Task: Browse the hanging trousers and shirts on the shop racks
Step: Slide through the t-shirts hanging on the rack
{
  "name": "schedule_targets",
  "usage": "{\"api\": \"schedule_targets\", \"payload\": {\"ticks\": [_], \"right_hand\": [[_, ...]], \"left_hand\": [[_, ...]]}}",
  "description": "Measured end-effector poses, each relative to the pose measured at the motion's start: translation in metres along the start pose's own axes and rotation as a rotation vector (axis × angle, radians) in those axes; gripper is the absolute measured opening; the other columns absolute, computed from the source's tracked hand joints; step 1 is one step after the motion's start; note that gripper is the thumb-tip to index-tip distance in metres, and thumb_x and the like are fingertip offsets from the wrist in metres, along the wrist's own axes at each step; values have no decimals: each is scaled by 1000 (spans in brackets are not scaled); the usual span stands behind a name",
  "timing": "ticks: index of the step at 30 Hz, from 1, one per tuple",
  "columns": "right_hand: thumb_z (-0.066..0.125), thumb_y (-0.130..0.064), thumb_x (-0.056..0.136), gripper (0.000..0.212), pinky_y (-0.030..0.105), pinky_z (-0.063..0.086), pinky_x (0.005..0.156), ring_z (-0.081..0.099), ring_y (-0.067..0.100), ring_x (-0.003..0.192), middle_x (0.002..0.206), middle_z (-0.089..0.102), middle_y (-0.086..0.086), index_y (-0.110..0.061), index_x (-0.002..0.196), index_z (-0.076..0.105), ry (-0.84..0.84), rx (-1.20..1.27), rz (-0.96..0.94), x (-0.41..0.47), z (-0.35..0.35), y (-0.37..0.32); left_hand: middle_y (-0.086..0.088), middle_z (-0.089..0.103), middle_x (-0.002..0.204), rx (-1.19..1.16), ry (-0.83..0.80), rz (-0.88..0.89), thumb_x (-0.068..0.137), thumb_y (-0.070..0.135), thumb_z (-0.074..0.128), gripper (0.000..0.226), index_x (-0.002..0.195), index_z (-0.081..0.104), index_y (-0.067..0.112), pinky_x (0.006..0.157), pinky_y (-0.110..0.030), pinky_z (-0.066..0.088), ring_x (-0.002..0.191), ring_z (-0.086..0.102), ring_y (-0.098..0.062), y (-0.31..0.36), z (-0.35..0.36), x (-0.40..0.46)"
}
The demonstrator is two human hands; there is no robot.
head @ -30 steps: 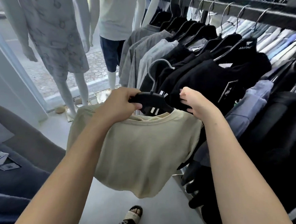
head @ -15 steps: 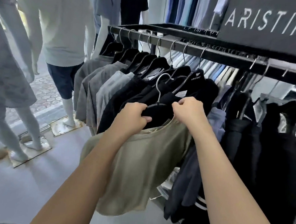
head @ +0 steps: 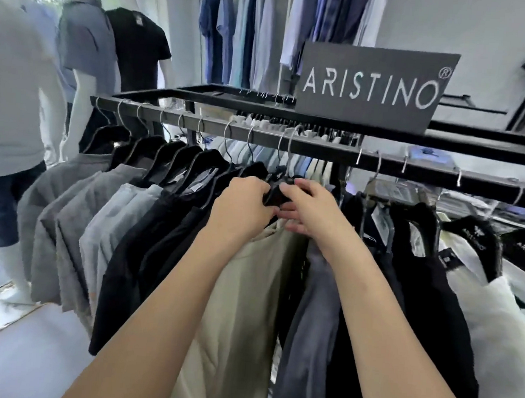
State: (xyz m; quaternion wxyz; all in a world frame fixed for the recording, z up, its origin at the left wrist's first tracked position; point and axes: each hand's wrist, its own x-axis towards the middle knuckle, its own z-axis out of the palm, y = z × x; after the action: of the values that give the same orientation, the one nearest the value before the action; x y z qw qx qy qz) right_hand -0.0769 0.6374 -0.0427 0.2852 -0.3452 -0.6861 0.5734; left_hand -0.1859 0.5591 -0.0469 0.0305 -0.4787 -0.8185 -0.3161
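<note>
Forearms reach out from us to the beige shirt (head: 242,290), whose black hanger (head: 275,193) we grip with both hands: left hand (head: 243,205) curled round one shoulder, right hand (head: 308,208) round the other. Its hook sits at the rack rail (head: 320,147). Grey, black and white shirts either side look unexamined; we judge most browsing remains.

A beige shirt (head: 247,306) hangs on a black hanger (head: 275,193) from the black rail (head: 320,147), grey shirts (head: 67,216) and black shirts (head: 145,253) to its left, a white top (head: 495,314) right; the dark grey sign (head: 371,85) has white letters
</note>
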Motion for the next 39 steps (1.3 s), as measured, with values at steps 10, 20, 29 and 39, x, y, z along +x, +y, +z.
{"api": "schedule_targets", "payload": {"ticks": [10, 20, 29, 39], "right_hand": [[42, -50, 83, 65, 35, 46, 99, 52, 28, 126, 142, 53, 6, -23, 142, 45, 27, -418, 76, 0, 3, -9], [60, -21, 86, 14, 5, 36, 66, 59, 9, 87, 86, 68, -8, -21, 94, 71, 592, -585, -160, -21, -44, 12], [62, -8, 86, 33, 31, 41, 69, 56, 21, 84, 92, 57, -1, -17, 116, 51, 609, -848, -222, -23, -60, 35], [53, -1, 88, 32, 33, 37, 61, 56, 31, 76, 76, 56, 7, -23, 103, 36, 727, -920, -147, -25, -65, 53]], "left_hand": [[-9, 66, 90, -34, -56, -10, 79, 16, 57, 9, 85, 64, 16, 67, -33, 47, 91, 64, -35, 22, 47, 25], [-11, 57, 103, -165, 272, 125, 87, 15, 64, 22, 107, 61, 9, 81, -38, 44, 98, 54, -31, 15, 78, 12], [-6, 61, 112, -431, -283, 96, 94, 30, 52, 41, 132, 42, 19, 72, -30, 44, 100, 58, -21, 56, 103, -14], [10, 55, 74, -533, -263, 124, 100, 19, 42, 30, 127, 54, 21, 59, 1, 34, 69, 52, 3, 34, 99, -1]]}}
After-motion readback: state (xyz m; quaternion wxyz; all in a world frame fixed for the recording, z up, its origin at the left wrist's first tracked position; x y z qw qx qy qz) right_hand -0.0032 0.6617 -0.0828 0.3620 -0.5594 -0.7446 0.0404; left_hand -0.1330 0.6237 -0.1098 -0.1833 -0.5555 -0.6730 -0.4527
